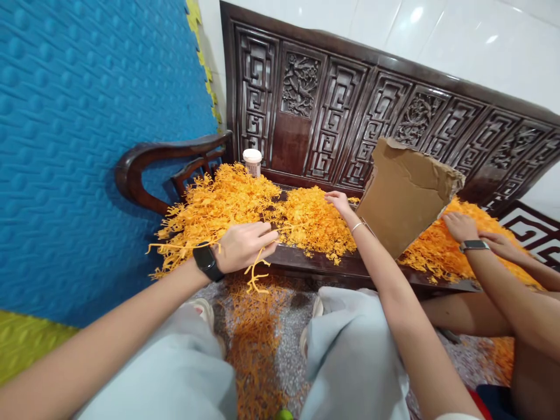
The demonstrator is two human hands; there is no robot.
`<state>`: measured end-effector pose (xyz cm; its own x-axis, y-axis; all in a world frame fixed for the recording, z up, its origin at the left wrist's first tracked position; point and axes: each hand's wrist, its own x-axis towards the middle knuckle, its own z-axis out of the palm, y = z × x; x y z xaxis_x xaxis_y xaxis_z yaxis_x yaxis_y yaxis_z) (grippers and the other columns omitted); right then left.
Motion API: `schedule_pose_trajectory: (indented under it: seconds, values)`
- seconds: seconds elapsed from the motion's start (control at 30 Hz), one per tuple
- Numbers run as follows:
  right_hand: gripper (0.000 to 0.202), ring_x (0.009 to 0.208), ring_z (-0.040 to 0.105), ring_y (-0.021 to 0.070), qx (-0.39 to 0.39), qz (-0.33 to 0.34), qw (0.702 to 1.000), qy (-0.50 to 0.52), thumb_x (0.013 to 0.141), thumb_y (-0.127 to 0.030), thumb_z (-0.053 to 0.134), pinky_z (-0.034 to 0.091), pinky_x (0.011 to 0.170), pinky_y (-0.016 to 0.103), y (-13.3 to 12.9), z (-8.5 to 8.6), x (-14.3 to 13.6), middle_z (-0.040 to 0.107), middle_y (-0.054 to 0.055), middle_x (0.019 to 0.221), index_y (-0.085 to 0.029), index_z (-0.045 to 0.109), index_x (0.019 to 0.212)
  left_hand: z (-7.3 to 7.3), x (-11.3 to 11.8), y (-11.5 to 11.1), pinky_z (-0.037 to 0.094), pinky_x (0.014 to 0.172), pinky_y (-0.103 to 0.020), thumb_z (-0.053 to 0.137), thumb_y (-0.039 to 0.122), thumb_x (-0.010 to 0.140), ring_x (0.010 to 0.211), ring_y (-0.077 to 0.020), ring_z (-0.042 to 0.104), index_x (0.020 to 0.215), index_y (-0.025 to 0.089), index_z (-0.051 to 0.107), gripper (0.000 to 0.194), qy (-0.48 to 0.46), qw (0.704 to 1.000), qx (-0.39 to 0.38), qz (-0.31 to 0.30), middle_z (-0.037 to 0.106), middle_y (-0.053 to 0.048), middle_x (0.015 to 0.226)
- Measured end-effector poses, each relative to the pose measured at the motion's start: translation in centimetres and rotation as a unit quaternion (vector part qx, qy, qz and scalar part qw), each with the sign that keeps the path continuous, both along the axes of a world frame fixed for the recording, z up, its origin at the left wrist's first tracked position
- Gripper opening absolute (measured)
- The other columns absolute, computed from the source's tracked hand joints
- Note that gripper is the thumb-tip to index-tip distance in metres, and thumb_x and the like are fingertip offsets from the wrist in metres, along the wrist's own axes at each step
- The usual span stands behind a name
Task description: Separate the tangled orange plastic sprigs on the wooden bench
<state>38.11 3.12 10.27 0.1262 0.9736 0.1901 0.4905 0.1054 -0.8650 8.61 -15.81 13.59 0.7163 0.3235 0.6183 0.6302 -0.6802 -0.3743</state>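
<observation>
My left hand [248, 247], with a black watch on the wrist, is closed in a pinch in front of the heaps. A branched orange plastic strand [257, 273] hangs from its fingers. My right hand [339, 202], wearing a thin bracelet, reaches to the back edge of the middle heap of orange strands [312, 224]. Its fingers are stretched out at the heap, with nothing visible in them. A larger left heap of the same strands [227, 198] lies beside it, with loose ends sticking out. Both heaps rest on a dark carved wooden bench [324, 258].
A white lidded tub [252, 162] stands behind the left heap. An upright cardboard piece [405, 195] separates the middle heap from the right heap [464, 233], where another person's hands [464, 228] work. Strand scraps [256, 338] cover the floor. Blue foam mat [96, 146] lies left.
</observation>
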Motion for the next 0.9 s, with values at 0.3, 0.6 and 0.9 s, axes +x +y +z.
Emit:
schedule_pose_trajectory:
  seconds: [0.3,0.6,0.9]
  values:
    - [0.033,0.1,0.053,0.0142,-0.111,0.471,0.873,0.06,0.079,-0.037,0.052,0.044,0.079,0.025,-5.0,4.9,-7.0,0.054,0.006,0.117,-0.02,0.058,0.106,0.1,-0.7,0.2,0.038,0.055,-0.022,0.038,0.028,0.085,0.06,-0.0102,0.053,0.071,0.019,0.053,0.023,0.014,0.999,-0.027,0.031,0.056,0.0,0.064]
    - [0.033,0.097,0.053,0.0138,-0.143,0.581,0.801,-0.028,0.079,-0.033,0.054,0.043,0.077,0.024,-6.8,5.6,-9.5,0.06,0.007,0.106,-0.016,0.058,0.107,-0.1,-1.9,0.3,0.036,0.053,-0.023,0.039,0.027,0.085,0.058,-0.0109,0.051,0.072,0.018,0.052,0.021,-0.007,0.999,-0.036,0.031,0.055,0.0,0.064]
    - [0.023,0.077,0.059,0.0123,-0.084,0.518,0.851,-0.037,0.07,-0.027,0.062,0.045,0.073,0.025,-6.5,4.9,-9.5,0.066,0.004,0.08,-0.013,0.064,0.088,-1.5,-3.2,1.3,0.034,0.052,-0.023,0.035,0.029,0.087,0.06,-0.0113,0.052,0.076,0.018,0.053,0.023,0.004,0.996,-0.066,0.057,0.056,-0.001,0.067]
